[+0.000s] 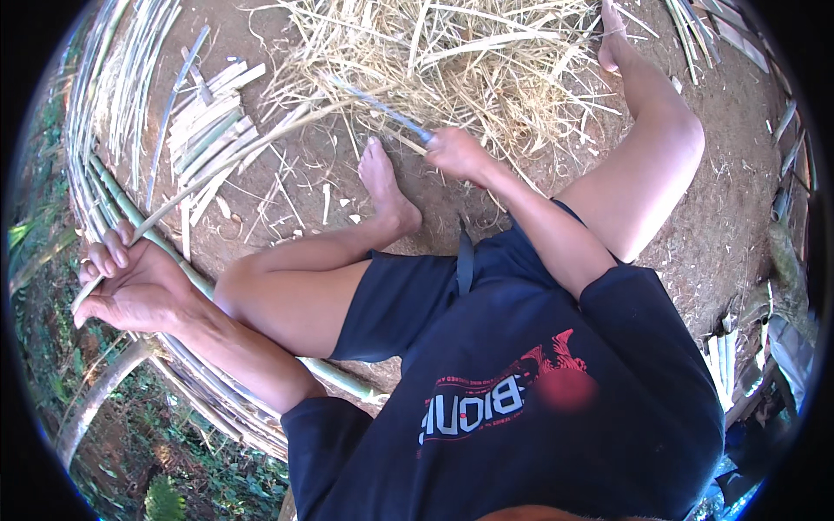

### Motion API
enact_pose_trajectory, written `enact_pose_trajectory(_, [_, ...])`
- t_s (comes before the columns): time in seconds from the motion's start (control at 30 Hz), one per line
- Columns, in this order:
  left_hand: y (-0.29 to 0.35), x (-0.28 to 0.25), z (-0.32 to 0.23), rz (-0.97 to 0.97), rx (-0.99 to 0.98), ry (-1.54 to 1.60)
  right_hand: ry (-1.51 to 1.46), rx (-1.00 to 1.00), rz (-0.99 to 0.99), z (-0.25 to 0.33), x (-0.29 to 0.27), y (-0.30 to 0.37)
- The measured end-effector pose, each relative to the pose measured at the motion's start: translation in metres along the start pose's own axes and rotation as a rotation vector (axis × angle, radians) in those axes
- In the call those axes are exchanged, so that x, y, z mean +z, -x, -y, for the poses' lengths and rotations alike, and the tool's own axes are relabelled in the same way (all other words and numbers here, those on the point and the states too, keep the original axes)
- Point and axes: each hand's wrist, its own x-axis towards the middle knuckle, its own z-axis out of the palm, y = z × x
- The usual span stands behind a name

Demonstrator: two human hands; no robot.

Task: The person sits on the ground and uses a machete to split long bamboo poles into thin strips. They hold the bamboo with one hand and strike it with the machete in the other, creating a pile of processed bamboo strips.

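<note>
My left hand (130, 282), out at the left, has its fingers curled round the end of a long thin bamboo strip (208, 176). From there the strip runs up and to the right, over a pile of split pieces, toward the blade. In the upper middle, my right hand (456, 154) grips a knife (387, 110); its handle is mostly hidden by the fingers. The narrow blade points up and left, close to the strip's far part. Whether blade and strip touch, I cannot tell.
A heap of pale shavings (469, 61) covers the ground ahead. Split bamboo pieces (213, 130) lie left of my bare foot (388, 191). Long strips (130, 78) curve along the left side, near a green bamboo pole (130, 208). More sticks (721, 360) stand at the right.
</note>
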Motion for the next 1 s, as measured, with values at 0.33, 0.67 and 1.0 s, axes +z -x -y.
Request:
enact_pose_trajectory(0.33, [0.003,0.011,0.002,-0.020,0.019,0.010,-0.344,0.219,-0.011,0.019,-0.003,0.009])
enact_pose_trajectory(0.67, [-0.006,0.004,0.002,-0.004,-0.007,0.006,-0.449,0.277,0.008,0.009,0.004,0.012])
enact_pose_trajectory(1.0, [-0.009,-0.005,-0.001,-0.031,-0.030,0.031,-0.419,0.260,-0.059,0.006,0.015,0.008])
